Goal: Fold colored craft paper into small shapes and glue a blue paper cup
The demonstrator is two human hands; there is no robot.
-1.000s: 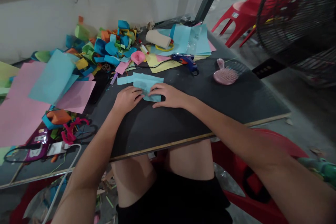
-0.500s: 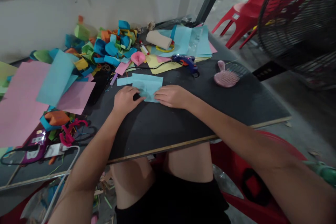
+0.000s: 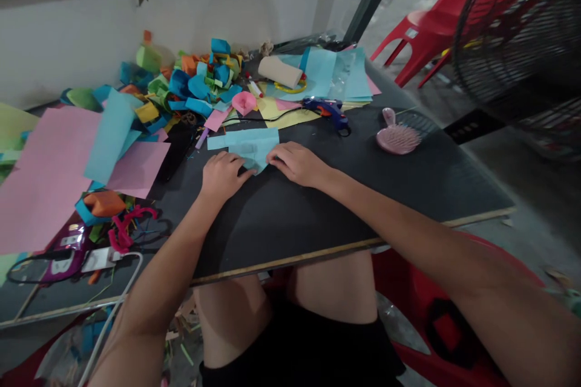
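Both hands are on one small light blue paper piece lying on the black flat counter, near its middle and just in front of the person. The left hand has its fingers bent and close together, tips on the paper's left side; the right hand has its fingers bent too, tips on the paper's right edge. I cannot tell if either hand pinches the paper or only presses it down.

I think the paper could slip, because the counter looks smooth and the piece is thin; a crooked fold could come from that. It could also tear if the two hands pull apart too hard. The big black wire fan stands close on the right, and if it blows, loose sheets might fly off. The blue glue gun lies just behind the hands with its cord near the paper; a sleeve or wrist might bump it.

The counter is crowded at the back and left: a heap of small folded paper bits in blue, green and orange, large pink paper sheets, a tan cardboard roll and a pink plastic hairbrush well to the right. A white plain wall is behind; red plastic chairs stand on the grey floor beyond.
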